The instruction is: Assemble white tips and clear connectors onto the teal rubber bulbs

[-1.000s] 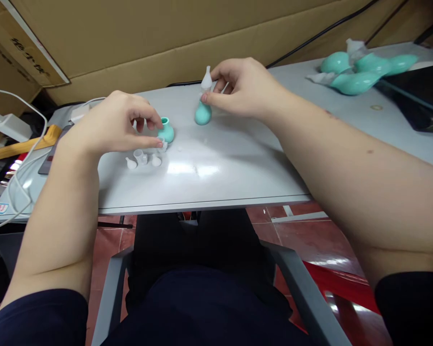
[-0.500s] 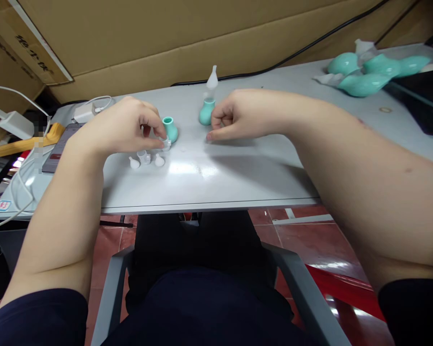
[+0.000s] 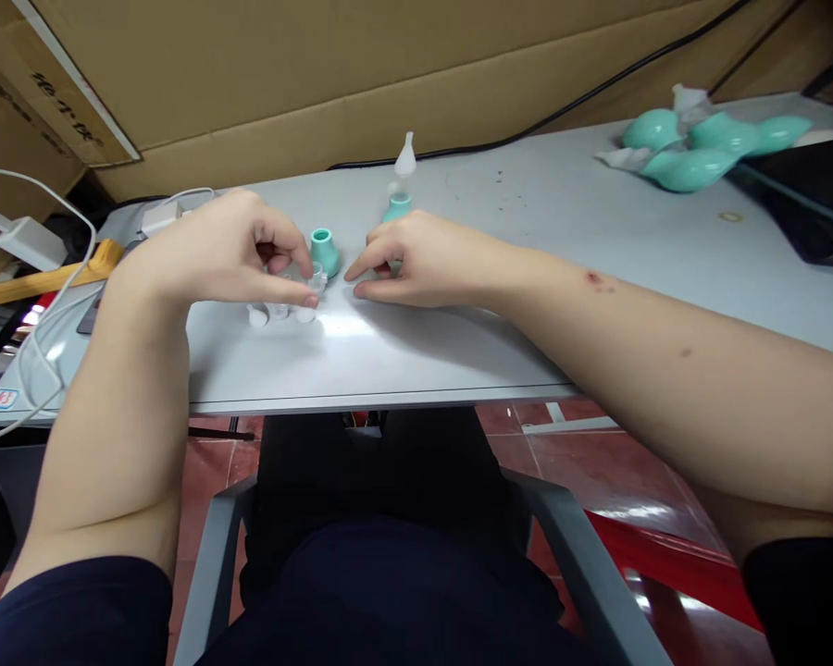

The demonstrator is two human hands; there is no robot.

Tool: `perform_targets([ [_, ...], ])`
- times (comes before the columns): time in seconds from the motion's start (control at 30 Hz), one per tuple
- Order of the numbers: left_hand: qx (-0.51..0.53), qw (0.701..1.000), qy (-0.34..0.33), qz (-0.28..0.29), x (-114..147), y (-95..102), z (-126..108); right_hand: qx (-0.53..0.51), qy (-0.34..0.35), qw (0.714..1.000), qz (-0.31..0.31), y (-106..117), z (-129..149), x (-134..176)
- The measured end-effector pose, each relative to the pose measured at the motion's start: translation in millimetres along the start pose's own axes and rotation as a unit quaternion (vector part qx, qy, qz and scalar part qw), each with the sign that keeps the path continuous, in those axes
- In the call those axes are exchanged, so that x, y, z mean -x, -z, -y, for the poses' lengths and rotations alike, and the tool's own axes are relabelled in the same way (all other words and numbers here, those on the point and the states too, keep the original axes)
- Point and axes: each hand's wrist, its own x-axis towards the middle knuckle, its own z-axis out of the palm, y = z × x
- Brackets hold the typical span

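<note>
My left hand (image 3: 232,252) is open over the table's left part, thumb and forefinger apart. Just right of these fingertips is a small clear plastic piece (image 3: 317,279); whether they touch it I cannot tell. Behind it, a teal rubber bulb (image 3: 324,254) stands upright with its round mouth empty. My right hand (image 3: 403,264) hovers low to the right of both, finger and thumb apart, holding nothing. Partly hidden behind it, a second teal bulb (image 3: 398,205) carries a clear part and a white pointed tip (image 3: 406,157). Two white tips (image 3: 257,316) and another clear piece (image 3: 278,311) lie under my left hand.
Several teal bulbs (image 3: 690,169) in torn clear wrapping lie at the back right, near a black flat object (image 3: 815,199). A small ring (image 3: 730,216) lies before them. White chargers (image 3: 31,242) and cables are at left. Cardboard (image 3: 305,74) walls the back.
My right hand has moved left, away from the bulb with the white tip, and its fingers have parted. My left thumb and forefinger have spread away from the clear piece.
</note>
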Motion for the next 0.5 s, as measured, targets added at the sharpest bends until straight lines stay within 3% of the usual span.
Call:
perform_targets([
  [0.17,-0.035,0.998,-0.015,0.045,-2.1,-4.6,11.1,0.047,0.055,0.997,-0.004,-10.8,-7.3,-5.4],
  [0.5,-0.01,0.996,0.011,0.086,-2.1,-5.8,-2.2,0.033,0.007,0.999,0.027,-7.0,1.4,-6.5],
])
